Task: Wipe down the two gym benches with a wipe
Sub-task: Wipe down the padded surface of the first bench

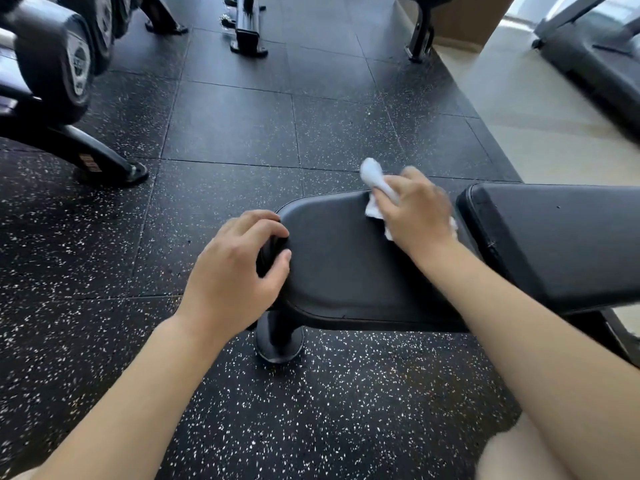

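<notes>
Right now the right hand (415,216) presses a crumpled white wipe (375,188) onto the seat pad (346,265), fingers closed on it at the pad's far edge. Most of the pad lies leftward and nearer along its length, where the left hand (235,271) clasps its rounded end. The back pad (561,244) adjoins on the right.
</notes>
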A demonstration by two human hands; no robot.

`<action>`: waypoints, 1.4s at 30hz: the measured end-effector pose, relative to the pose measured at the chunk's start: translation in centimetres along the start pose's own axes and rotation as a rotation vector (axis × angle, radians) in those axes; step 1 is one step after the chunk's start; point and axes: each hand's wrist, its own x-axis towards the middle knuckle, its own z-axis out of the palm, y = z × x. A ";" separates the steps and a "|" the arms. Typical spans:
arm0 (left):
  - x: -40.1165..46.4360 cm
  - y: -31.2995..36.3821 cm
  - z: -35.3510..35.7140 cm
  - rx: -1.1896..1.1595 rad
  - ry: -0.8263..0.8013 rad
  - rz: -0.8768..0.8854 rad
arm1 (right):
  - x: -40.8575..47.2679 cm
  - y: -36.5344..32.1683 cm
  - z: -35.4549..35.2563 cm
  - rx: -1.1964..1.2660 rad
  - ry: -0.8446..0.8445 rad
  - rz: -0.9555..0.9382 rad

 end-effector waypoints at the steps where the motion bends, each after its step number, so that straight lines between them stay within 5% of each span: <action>1: 0.3 0.1 0.3 0.009 0.029 -0.010 | -0.3 -1.8 0.5 0.007 -0.012 -0.042; 5: 1.1 -0.1 0.8 0.017 0.104 -0.082 | -6.9 -6.5 0.5 0.167 -0.097 -0.347; 8: 1.3 0.2 1.2 0.000 0.109 -0.080 | -10.6 -3.4 -1.4 0.206 -0.164 -0.519; 17: 1.1 1.5 2.5 0.054 0.079 -0.085 | -3.2 4.5 -1.9 0.085 0.002 0.001; 24: 2.2 1.8 3.4 0.021 0.047 -0.110 | -8.4 -2.0 -1.0 0.236 -0.145 -0.431; 26: 2.5 2.0 3.8 0.037 0.021 -0.106 | -7.4 -0.8 -1.0 0.261 -0.175 -0.424; 34: 4.3 3.6 5.0 0.128 -0.025 -0.156 | 1.7 10.6 0.1 0.049 0.031 0.173; 42: 4.5 5.3 4.3 0.214 -0.102 -0.292 | -4.3 0.5 -0.8 0.074 -0.184 -0.235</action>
